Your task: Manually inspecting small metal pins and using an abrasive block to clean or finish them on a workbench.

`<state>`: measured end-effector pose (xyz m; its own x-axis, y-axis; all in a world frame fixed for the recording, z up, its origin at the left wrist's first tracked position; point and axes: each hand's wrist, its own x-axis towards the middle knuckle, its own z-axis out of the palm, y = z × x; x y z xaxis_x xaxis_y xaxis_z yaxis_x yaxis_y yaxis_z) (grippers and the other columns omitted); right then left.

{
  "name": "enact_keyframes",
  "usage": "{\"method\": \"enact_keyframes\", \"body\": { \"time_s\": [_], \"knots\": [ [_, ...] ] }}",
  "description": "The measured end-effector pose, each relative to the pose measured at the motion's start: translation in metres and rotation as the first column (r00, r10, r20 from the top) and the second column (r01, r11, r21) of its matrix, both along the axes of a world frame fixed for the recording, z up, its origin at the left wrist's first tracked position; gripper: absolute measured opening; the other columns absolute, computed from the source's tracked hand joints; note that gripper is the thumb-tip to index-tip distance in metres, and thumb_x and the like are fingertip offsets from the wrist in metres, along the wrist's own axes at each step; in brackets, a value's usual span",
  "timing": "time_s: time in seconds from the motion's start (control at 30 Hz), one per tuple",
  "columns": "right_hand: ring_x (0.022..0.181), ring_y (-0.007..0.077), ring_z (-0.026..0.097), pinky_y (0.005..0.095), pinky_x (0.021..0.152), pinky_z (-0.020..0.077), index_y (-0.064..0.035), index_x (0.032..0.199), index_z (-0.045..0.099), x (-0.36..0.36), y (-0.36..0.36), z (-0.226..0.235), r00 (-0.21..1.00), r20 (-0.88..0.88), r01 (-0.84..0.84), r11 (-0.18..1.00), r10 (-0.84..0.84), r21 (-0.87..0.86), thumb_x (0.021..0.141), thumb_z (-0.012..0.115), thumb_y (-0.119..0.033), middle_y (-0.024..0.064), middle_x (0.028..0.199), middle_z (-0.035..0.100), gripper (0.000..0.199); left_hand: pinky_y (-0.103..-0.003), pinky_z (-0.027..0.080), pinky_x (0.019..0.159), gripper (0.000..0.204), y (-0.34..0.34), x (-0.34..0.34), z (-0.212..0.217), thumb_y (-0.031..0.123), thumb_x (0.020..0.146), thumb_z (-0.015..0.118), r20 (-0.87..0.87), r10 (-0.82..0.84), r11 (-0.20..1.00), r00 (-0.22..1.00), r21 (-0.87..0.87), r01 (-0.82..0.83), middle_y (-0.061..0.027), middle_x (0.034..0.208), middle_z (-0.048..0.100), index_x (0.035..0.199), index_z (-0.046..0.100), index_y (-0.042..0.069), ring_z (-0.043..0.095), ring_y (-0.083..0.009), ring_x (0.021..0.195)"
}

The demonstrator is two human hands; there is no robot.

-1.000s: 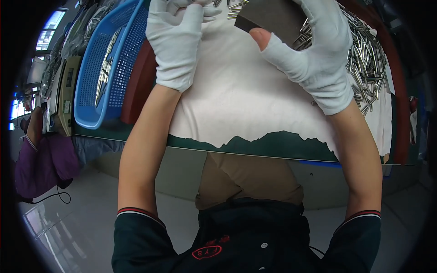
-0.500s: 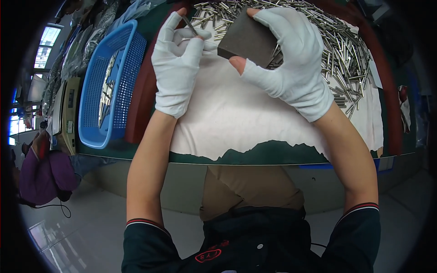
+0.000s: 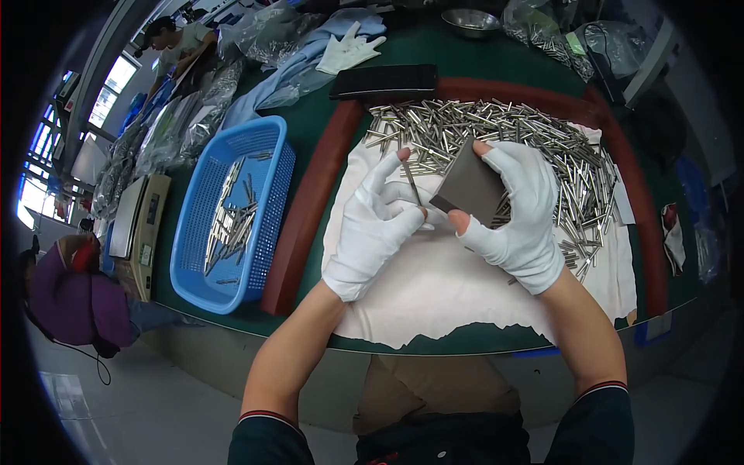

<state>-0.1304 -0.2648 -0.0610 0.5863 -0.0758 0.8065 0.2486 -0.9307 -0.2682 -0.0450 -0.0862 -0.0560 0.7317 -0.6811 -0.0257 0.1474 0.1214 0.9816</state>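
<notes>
While the left hand point(image 3: 372, 225) pinches a thin metal pin point(image 3: 411, 180) upright, the right hand point(image 3: 515, 213) grips a grey block point(image 3: 470, 188) against it above the white cloth point(image 3: 434, 287); this looks like rubbing, needing steady strokes.

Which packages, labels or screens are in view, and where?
Clear plastic bags: far left of the bench, crumpled, shiny.
More clear bags: far right, holding metal parts.
Beige device: left of the blue basket, boxy, with a small dark panel on top.
Small tag: right bench edge, white and red, too small to tell more.
</notes>
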Motion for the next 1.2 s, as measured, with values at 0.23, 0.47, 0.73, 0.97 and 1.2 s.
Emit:
{"method": "enact_keyframes", "body": {
  "time_s": [0.23,0.47,0.73,0.97,1.2],
  "knots": [
    [0.088,0.0297,0.055,0.0408,0.078,0.0402,-0.0024,0.112,0.057,-0.002,0.002,0.002,0.999,-0.028,-0.023,1.0,0.023,-0.011,0.067,0.073,-0.05,0.0128,0.101,0.057,0.068,-0.023,0.051,0.076,0.069,0.001,-0.003,0.003,-0.007,0.083,0.054,0.016,-0.05,0.999,0.999,-0.007,0.05,-0.01,0.091,0.062,0.146,0.025,0.001,0.066,-0.0138,0.083],
    [0.085,0.03,0.056,0.0405,0.075,0.0423,-0.0032,0.111,0.057,0.003,0.003,-0.002,0.998,-0.039,-0.052,0.998,0.053,0.027,0.066,0.074,-0.047,0.0127,0.099,0.057,0.065,-0.021,0.051,0.067,0.066,0.002,0.0,0.002,-0.007,0.084,0.054,0.015,-0.072,0.995,0.997,0.067,0.071,-0.0068,0.089,0.061,0.144,0.028,0.001,0.064,-0.0104,0.081],
    [0.085,0.0283,0.057,0.036,0.074,0.0467,0.0018,0.111,0.057,-0.001,0.013,0.0,0.962,-0.169,-0.16,0.945,0.214,0.285,0.069,0.076,-0.042,0.0154,0.098,0.057,0.064,-0.019,0.046,0.061,0.063,0.0,-0.007,-0.009,-0.007,0.084,0.056,0.134,-0.003,0.999,0.991,-0.032,0.008,-0.0028,0.084,0.059,0.143,0.033,0.003,0.057,-0.0049,0.072],
    [0.091,0.025,0.057,0.0329,0.081,0.0464,0.0039,0.114,0.055,-0.005,0.016,0.004,0.93,-0.209,-0.164,0.85,0.303,0.5,0.073,0.075,-0.045,0.0155,0.104,0.056,0.066,-0.021,0.047,0.06,0.061,0.001,-0.008,-0.009,-0.006,0.082,0.057,0.322,0.049,0.997,0.945,0.036,-0.065,-0.0027,0.078,0.059,0.139,0.042,0.005,0.055,-0.0057,0.065],
    [0.091,0.0262,0.056,0.0339,0.081,0.0458,0.0039,0.114,0.056,-0.005,0.016,0.004,0.919,-0.248,-0.184,0.889,0.307,0.419,0.073,0.074,-0.048,0.0155,0.103,0.055,0.069,-0.026,0.048,0.059,0.06,0.001,-0.008,-0.018,-0.005,0.08,0.057,0.449,0.101,0.993,0.888,0.002,-0.115,-0.0063,0.071,0.059,0.137,0.046,0.01,0.056,-0.0119,0.059]
  ]
}}
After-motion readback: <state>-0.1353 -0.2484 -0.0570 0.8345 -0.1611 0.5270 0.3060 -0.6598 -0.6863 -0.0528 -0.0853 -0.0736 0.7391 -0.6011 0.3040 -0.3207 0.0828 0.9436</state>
